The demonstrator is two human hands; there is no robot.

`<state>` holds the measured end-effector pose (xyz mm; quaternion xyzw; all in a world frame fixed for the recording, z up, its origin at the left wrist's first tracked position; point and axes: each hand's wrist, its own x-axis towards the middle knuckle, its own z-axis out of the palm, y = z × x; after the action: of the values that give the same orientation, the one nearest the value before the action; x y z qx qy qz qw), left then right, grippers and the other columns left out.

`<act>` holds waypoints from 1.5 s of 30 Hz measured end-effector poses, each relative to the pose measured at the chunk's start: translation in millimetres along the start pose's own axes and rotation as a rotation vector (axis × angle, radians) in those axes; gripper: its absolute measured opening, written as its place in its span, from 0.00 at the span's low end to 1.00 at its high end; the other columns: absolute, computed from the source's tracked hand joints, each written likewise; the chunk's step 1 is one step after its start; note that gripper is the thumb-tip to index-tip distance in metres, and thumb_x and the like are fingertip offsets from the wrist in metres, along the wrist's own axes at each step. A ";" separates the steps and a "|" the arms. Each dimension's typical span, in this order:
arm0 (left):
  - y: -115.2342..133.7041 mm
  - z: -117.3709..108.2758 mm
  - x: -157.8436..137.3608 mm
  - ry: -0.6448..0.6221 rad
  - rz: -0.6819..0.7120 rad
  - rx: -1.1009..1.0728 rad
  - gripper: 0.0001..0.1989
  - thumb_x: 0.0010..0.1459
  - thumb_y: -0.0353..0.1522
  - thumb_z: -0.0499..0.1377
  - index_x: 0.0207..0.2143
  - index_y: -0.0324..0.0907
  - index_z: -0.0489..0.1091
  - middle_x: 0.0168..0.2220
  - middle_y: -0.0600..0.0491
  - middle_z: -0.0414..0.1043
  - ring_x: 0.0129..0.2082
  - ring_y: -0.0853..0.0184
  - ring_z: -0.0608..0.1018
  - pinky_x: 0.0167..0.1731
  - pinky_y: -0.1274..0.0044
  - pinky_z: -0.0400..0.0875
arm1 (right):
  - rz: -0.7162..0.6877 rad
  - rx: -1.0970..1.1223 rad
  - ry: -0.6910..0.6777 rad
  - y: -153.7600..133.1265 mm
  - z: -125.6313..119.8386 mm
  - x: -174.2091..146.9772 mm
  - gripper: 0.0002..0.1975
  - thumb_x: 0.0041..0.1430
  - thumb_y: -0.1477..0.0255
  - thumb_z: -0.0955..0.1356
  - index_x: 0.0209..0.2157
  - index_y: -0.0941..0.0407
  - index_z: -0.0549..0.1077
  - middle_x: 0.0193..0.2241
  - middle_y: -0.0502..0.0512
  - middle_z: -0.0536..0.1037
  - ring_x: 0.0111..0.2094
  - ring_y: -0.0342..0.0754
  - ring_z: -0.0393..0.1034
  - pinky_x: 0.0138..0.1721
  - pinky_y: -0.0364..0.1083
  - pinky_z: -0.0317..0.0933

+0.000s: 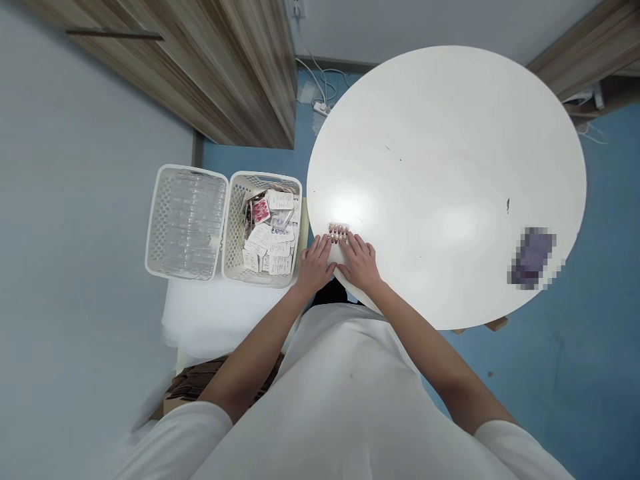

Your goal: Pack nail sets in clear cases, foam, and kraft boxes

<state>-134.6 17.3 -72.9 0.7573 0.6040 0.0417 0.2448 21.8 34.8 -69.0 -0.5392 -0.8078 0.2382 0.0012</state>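
A small set of press-on nails (338, 231), brown and glittery in two rows, lies at the near left edge of the round white table (450, 133). My left hand (314, 265) rests at its left lower corner, fingers stretched out and fingertips touching or nearly touching it. On the other side my right hand (362, 265) lies with its fingers extended beside the lower right corner. Both thumbs point inward and almost meet below the nails. Whether a fingertip presses on the set's edge is too small to tell.
Left of the table stands a white basket (226, 230) with printed cards and nail packs, a red pack (261, 211) among them. Beside it another basket (151, 230) holds clear plastic cases (193, 223). A pixelated dark object (534, 257) lies at the table's right. Cardboard (200, 380) is stacked lower left.
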 end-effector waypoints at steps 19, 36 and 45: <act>46.2 14.2 -32.5 0.120 -0.140 -0.117 0.27 0.59 0.40 0.44 0.57 0.37 0.48 0.59 0.43 0.51 0.59 0.60 0.54 0.51 0.67 0.55 | -0.207 -0.064 -0.076 26.9 -22.0 -75.9 0.28 0.54 0.74 0.59 0.57 0.58 0.50 0.61 0.60 0.46 0.61 0.54 0.40 0.54 0.54 0.47; 89.8 7.6 -164.9 -0.132 -0.657 -0.428 0.32 0.52 0.46 0.48 0.56 0.39 0.52 0.58 0.44 0.53 0.56 0.56 0.60 0.51 0.69 0.57 | -0.575 0.064 -0.188 38.0 -31.4 -102.7 0.26 0.57 0.72 0.57 0.58 0.55 0.48 0.57 0.61 0.57 0.47 0.50 0.65 0.41 0.50 0.63; 69.8 -46.7 -233.6 0.036 -0.705 -0.357 0.33 0.53 0.46 0.47 0.57 0.39 0.50 0.59 0.46 0.53 0.57 0.60 0.59 0.53 0.72 0.53 | -0.781 -0.012 -0.250 -65.6 -24.5 -65.3 0.25 0.57 0.70 0.58 0.57 0.57 0.51 0.51 0.60 0.65 0.44 0.50 0.67 0.39 0.48 0.63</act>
<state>-151.3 -196.7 51.7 0.4480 0.8145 0.0728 0.3614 -1.6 -32.7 -5.3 -0.1589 -0.9470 0.2790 -0.0100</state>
